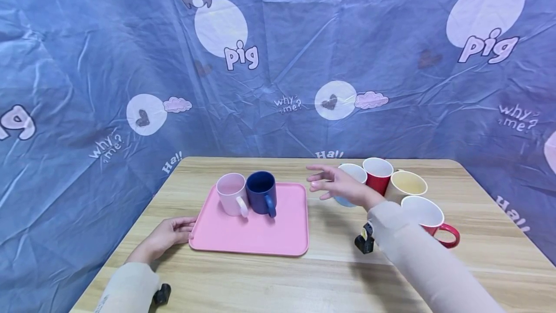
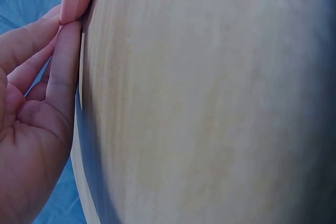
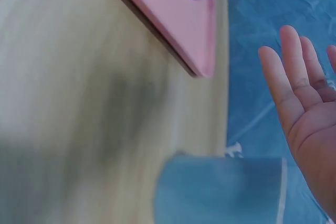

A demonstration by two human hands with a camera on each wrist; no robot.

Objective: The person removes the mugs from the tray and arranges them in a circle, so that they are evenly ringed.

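A pink tray (image 1: 252, 238) lies on the table, bearing a pale pink mug (image 1: 231, 194) and a navy blue mug (image 1: 262, 193) side by side. At the tray's left edge my left hand (image 1: 167, 236) holds the rim with thumb and fingers; the left wrist view shows the fingertips (image 2: 65, 30) against it. My right hand (image 1: 340, 185) hovers between the tray and a light blue mug (image 3: 220, 190), its fingers spread and holding nothing. In the head view it partly hides that mug.
Right of the right hand stand a red mug (image 1: 379, 175), a beige mug (image 1: 407, 185) and another red mug (image 1: 423, 211), its handle pointing right. The right sleeve (image 1: 434, 260) partly covers this group. A blue printed cloth (image 1: 278, 62) hangs behind the wooden table (image 1: 260, 284).
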